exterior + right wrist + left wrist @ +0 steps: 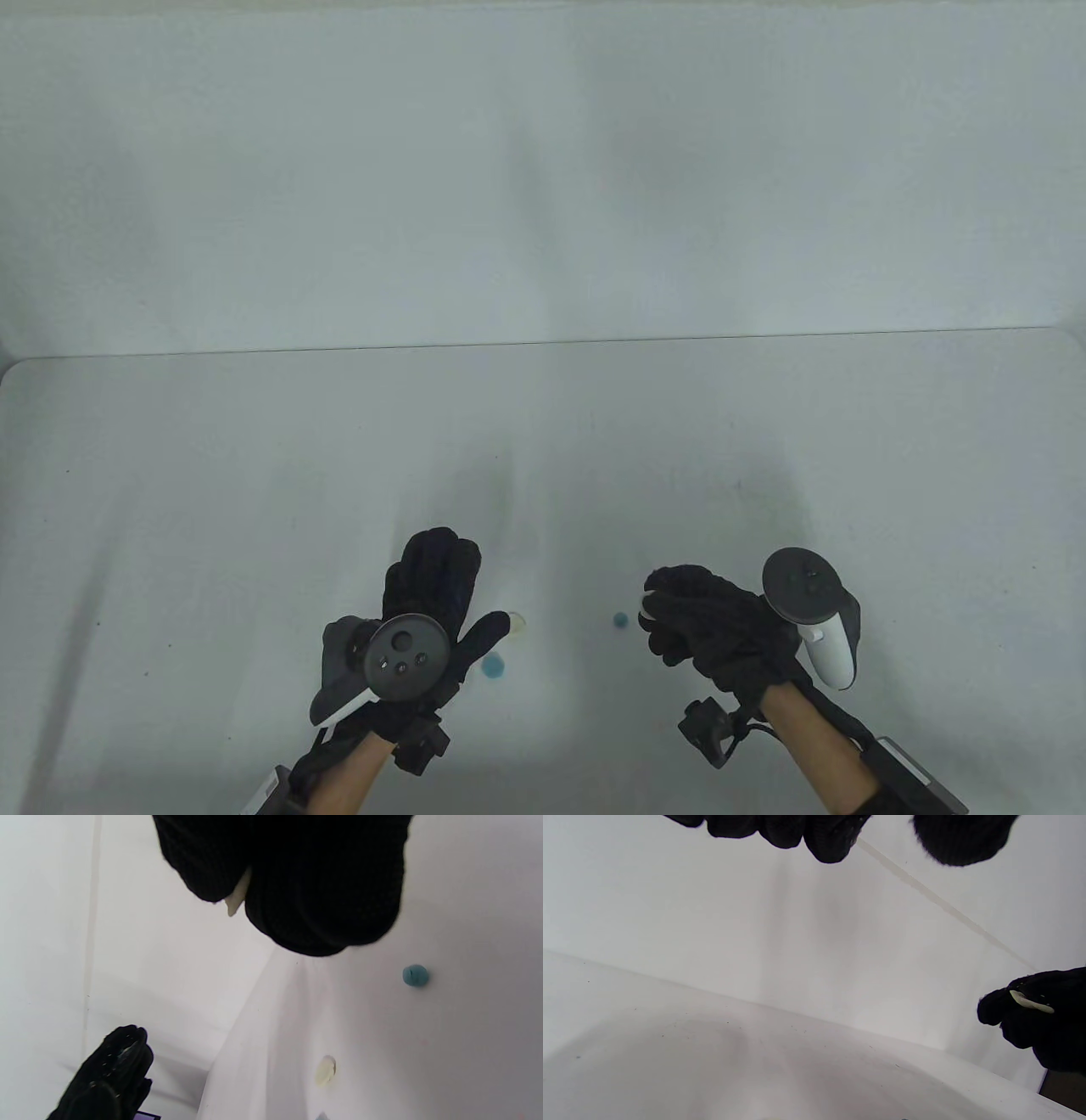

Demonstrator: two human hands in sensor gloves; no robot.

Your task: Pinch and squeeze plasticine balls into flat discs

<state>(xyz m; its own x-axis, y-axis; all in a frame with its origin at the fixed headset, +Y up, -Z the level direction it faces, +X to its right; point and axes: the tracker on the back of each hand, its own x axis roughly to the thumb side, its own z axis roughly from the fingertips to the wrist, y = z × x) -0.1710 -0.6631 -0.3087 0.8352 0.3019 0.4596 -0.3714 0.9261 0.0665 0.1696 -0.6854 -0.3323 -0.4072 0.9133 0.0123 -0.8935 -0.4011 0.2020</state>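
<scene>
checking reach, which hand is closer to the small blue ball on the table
Right. The right hand, pinching a cream piece, has its fingertips just beside the blue ball. The left hand is farther off on the ball's other side, nearer a blue disc.

Left hand's gloved fingers [823, 836] are seen at top edge; cream plasticine piece [1031, 1002] is pinched by right hand [1039, 1022] at right edge.
</scene>
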